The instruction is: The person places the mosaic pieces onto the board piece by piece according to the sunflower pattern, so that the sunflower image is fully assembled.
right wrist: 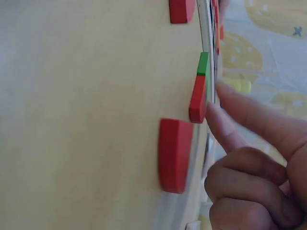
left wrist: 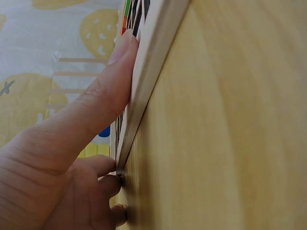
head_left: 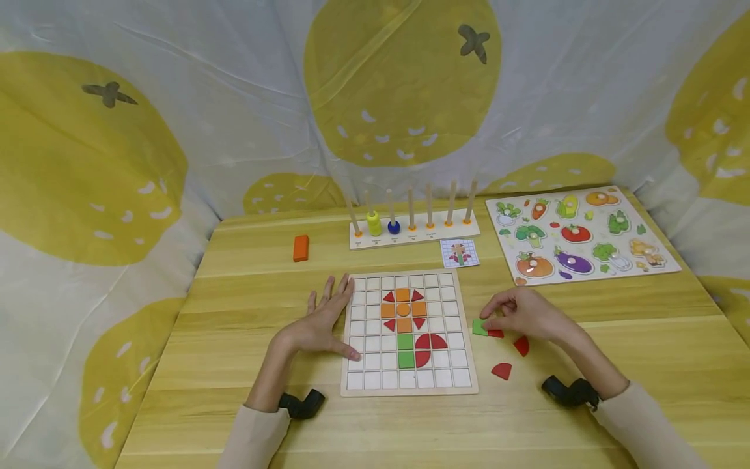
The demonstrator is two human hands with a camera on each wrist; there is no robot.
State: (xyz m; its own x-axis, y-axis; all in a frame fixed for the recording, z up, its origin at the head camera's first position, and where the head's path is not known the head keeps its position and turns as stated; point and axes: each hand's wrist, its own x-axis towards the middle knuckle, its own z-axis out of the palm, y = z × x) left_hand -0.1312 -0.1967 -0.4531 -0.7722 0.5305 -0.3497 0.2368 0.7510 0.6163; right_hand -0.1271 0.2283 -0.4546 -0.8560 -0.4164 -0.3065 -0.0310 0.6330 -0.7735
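In the head view, my left hand [head_left: 319,329] lies spread at the left edge of a white-gridded wooden board [head_left: 410,393]. Its thumb rests on the board's rim, as the left wrist view shows too. Orange, red and green pieces on the grid form a flower-like pattern, with two green squares [head_left: 405,350] and red quarter circles [head_left: 423,358] low down. Right of the board, my right hand [head_left: 527,316] has thumb and forefinger at a loose green square [head_left: 479,327] and an adjoining red piece [head_left: 497,334]; whether they pinch either is unclear. Its other fingers are curled.
Two more red quarter circles [head_left: 521,346] lie near the right hand. A pattern card [head_left: 459,253] sits behind the board, below a rack of wooden pegs [head_left: 415,229]. At the back right is a vegetable puzzle [head_left: 586,238]; an orange block [head_left: 301,248] lies back left.
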